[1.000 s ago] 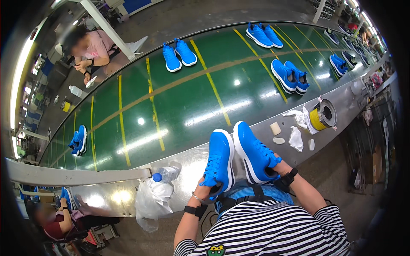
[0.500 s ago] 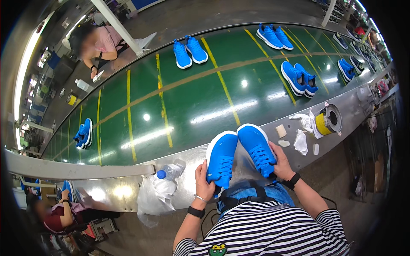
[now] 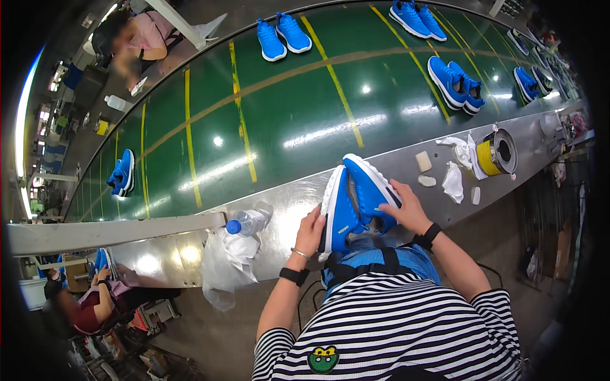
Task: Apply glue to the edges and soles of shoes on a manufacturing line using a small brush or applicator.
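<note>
A pair of blue sneakers with white soles is held up in front of me, close to the metal ledge. My left hand (image 3: 310,232) is closed around the heel part of the left sneaker (image 3: 339,214). With its fingers wrapped along the sole edge and heel, my right hand (image 3: 406,208) grips the right sneaker (image 3: 370,190). Both shoes are tipped on their sides, toes together and pointing away from me, soles outward. Light printing shows on their sides near the heels. The laces are mostly hidden between the shoes.
A green conveyor belt (image 3: 279,127) with yellow lines carries several blue shoe pairs. On the metal ledge (image 3: 286,209) stand a capped bottle (image 3: 246,222), a plastic bag (image 3: 225,257), white rags (image 3: 453,183), pale blocks (image 3: 423,161) and a yellow-labelled can (image 3: 495,154). Two people sit at the left.
Both sneakers have been rolled inward, so their sides now show where the lace fronts showed before. My right hand has shifted over the heel of its shoe. The view has tilted slightly.
</note>
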### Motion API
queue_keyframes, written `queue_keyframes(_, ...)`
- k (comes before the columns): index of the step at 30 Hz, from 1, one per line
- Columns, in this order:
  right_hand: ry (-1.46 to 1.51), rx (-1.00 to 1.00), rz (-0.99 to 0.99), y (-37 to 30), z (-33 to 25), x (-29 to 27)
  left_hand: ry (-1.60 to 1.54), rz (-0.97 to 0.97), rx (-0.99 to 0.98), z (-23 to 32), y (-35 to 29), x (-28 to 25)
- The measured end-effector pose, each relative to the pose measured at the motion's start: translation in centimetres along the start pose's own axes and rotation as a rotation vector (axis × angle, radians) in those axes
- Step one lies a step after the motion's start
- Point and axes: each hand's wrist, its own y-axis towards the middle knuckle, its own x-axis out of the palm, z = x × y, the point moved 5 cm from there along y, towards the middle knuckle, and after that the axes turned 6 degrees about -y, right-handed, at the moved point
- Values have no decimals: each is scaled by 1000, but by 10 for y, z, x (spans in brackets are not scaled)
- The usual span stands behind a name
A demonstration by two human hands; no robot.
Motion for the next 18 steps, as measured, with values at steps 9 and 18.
queue_keyframes(9, 394, 194, -400, 29, 38, 11, -189, -141, -101, 2, 6, 11)
queue_keyframes(18, 995, 458, -376, 24, 18, 3, -726, 152, -444, -4, 16, -14)
